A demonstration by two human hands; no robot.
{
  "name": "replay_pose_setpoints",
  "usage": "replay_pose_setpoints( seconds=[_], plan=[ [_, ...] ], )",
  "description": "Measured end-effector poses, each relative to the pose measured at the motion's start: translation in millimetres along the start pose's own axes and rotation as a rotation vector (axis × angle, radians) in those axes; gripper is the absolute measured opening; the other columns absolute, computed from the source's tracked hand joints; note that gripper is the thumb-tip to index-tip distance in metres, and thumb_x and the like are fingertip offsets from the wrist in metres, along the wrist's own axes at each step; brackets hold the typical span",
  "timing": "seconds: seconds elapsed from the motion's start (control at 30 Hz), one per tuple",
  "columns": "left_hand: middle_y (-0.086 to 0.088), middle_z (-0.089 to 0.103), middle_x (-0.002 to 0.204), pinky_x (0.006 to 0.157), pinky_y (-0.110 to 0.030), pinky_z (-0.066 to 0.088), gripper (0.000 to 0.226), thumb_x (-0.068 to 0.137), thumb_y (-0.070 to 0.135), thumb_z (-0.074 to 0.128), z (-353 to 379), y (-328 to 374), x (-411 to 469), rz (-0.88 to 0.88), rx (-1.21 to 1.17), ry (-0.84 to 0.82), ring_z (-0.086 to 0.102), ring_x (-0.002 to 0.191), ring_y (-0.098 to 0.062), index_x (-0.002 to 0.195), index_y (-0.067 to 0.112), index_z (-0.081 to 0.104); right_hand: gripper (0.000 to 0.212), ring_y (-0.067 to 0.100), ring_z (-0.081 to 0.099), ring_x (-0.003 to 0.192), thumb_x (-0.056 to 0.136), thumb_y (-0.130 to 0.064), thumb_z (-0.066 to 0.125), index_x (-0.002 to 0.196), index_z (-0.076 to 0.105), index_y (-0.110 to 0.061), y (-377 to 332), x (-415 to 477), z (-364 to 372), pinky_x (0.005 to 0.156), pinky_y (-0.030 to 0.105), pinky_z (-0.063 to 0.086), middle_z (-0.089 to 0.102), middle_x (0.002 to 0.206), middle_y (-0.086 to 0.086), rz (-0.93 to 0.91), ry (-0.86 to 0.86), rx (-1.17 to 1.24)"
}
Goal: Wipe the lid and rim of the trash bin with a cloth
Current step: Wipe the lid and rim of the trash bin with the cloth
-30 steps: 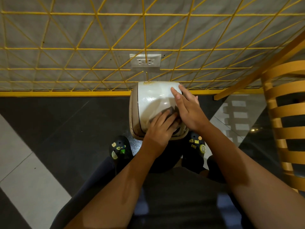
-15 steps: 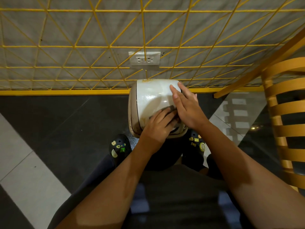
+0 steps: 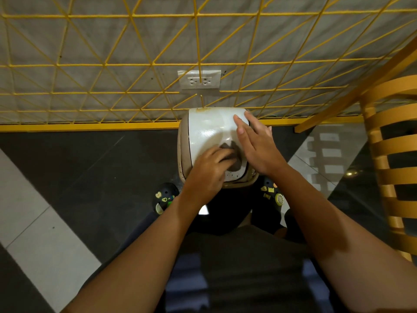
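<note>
the trash bin (image 3: 184, 154) stands on the dark floor (image 3: 90, 166) right against the yellow wire grid (image 3: 135, 53) on the wall, below a white double socket (image 3: 199, 79). its white lid (image 3: 209, 129) is closed and glossy, with a rusty smear at the far edge, and the beige rim (image 3: 239, 185) shows around it on the left and near sides.

the person's left hand (image 3: 208, 171) presses a dark cloth (image 3: 232, 154) onto the near part of the lid, fingers curled together over the cloth, grip clamped on it. the right hand (image 3: 256, 143) lies flat on the right side of the lid, fingers straight and slightly spread, holding nothing, its fingertips reaching toward the far right corner. the two hands sit just beside each other, the cloth between them.

the person's dark shoes (image 3: 164, 197), dotted with small coloured charms, flank the bin on the floor. a wooden slatted chair (image 3: 388, 168) stands to the right, well apart from the bin.
</note>
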State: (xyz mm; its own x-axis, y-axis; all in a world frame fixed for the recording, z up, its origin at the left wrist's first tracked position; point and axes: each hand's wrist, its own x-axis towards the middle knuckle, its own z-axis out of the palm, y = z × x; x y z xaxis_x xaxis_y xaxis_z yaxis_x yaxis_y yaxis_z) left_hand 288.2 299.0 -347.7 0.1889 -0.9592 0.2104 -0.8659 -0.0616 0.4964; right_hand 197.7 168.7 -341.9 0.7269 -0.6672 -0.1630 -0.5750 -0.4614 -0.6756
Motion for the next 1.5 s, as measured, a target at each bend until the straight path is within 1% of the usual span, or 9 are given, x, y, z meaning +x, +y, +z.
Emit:
replay_pose_setpoints(
  seconds=[0.17, 0.3, 0.5, 0.6, 0.73, 0.9, 1.0, 1.23, 1.5],
  plan=[
    [0.000, 0.063, 0.113, 0.091, -0.008, 0.039, 0.036, 0.074, 0.001, 0.067, -35, 4, 5, -0.538, -0.398, 0.271, 0.054, 0.103, -0.005, 0.108, 0.012, 0.066, 0.045, 0.027, 0.003, 0.145, 0.099, -0.044, 0.022, 0.141, 0.032, -0.034, -2, 1, -3, 0.115, 0.048, -0.004, 0.019, 0.156, -0.004, 0.022, -0.016, -0.081],
    [0.009, 0.063, 0.101, 0.080, -0.016, 0.051, 0.035, 0.077, 0.007, 0.070, -52, 4, 7, -0.811, -0.923, 0.374, 0.062, 0.093, 0.001, 0.107, 0.022, 0.059, 0.045, 0.025, 0.000, 0.145, 0.099, -0.040, 0.028, 0.142, 0.035, -0.027, -14, -2, -11, 0.115, 0.046, -0.004, 0.020, 0.156, -0.001, 0.019, 0.031, -0.038],
    [0.000, 0.062, 0.101, 0.064, -0.011, 0.049, 0.029, 0.075, 0.010, 0.073, -55, 15, 22, -0.876, -1.033, 0.412, 0.063, 0.082, 0.003, 0.093, 0.027, 0.058, 0.026, 0.009, 0.058, 0.110, 0.093, -0.037, 0.049, 0.113, 0.060, -0.025, -51, -25, -14, 0.094, 0.029, 0.046, 0.064, 0.112, -0.007, 0.143, 0.115, 0.564],
    [-0.007, 0.061, 0.111, 0.079, -0.026, 0.054, 0.021, 0.080, 0.017, 0.069, -52, 23, 21, -0.822, -0.975, 0.312, 0.061, 0.100, -0.011, 0.094, 0.028, 0.059, 0.023, 0.018, 0.065, 0.103, 0.091, -0.032, 0.055, 0.112, 0.058, -0.025, -57, -34, -4, 0.087, 0.034, 0.055, 0.067, 0.109, 0.003, 0.233, -0.051, 0.933],
    [-0.004, 0.060, 0.118, 0.093, -0.030, 0.050, 0.022, 0.091, 0.013, 0.051, -59, 19, 22, -0.742, -1.003, 0.072, 0.058, 0.108, -0.010, 0.103, 0.026, 0.064, 0.038, 0.030, 0.063, 0.105, 0.087, -0.021, 0.061, 0.124, 0.052, -0.017, -50, -31, -5, 0.074, 0.035, 0.053, 0.063, 0.117, 0.017, 0.294, -0.021, 1.035],
    [0.008, 0.061, 0.105, 0.083, -0.008, 0.043, 0.026, 0.093, 0.010, 0.046, -70, -16, 21, -0.573, -0.617, 0.117, 0.055, 0.093, 0.010, 0.104, 0.023, 0.066, 0.043, 0.007, 0.060, 0.099, 0.080, -0.019, 0.070, 0.119, 0.055, -0.022, -39, -29, -12, 0.080, 0.020, 0.050, 0.061, 0.102, -0.010, 0.158, 0.200, 0.507],
    [0.000, 0.052, 0.126, 0.101, -0.030, 0.036, 0.029, 0.093, 0.018, 0.049, -64, -42, 22, -0.535, -0.301, 0.135, 0.044, 0.116, -0.012, 0.120, 0.020, 0.060, 0.039, -0.011, 0.054, 0.087, 0.077, -0.021, 0.072, 0.112, 0.053, -0.024, -39, -27, -9, 0.076, 0.007, 0.041, 0.056, 0.093, -0.024, -0.063, 0.225, 0.198],
    [0.007, 0.030, 0.150, 0.101, -0.038, 0.016, 0.051, 0.091, 0.035, 0.052, -47, -71, 15, -0.463, -0.002, -0.109, 0.026, 0.135, -0.020, 0.139, 0.036, 0.035, 0.032, 0.038, 0.056, 0.100, 0.077, -0.008, 0.069, 0.107, 0.066, -0.002, -33, -33, 33, 0.085, 0.040, 0.048, 0.059, 0.106, 0.022, -0.394, 0.058, -0.246],
    [0.009, 0.029, 0.150, 0.103, -0.038, 0.015, 0.053, 0.090, 0.034, 0.054, -43, -71, 16, -0.474, -0.009, -0.089, 0.028, 0.134, -0.017, 0.139, 0.037, 0.034, 0.028, 0.037, 0.060, 0.083, 0.075, -0.001, 0.070, 0.103, 0.066, 0.003, -32, -47, 53, 0.069, 0.041, 0.055, 0.060, 0.090, 0.022, -0.468, -0.042, -0.341]
  ],
)
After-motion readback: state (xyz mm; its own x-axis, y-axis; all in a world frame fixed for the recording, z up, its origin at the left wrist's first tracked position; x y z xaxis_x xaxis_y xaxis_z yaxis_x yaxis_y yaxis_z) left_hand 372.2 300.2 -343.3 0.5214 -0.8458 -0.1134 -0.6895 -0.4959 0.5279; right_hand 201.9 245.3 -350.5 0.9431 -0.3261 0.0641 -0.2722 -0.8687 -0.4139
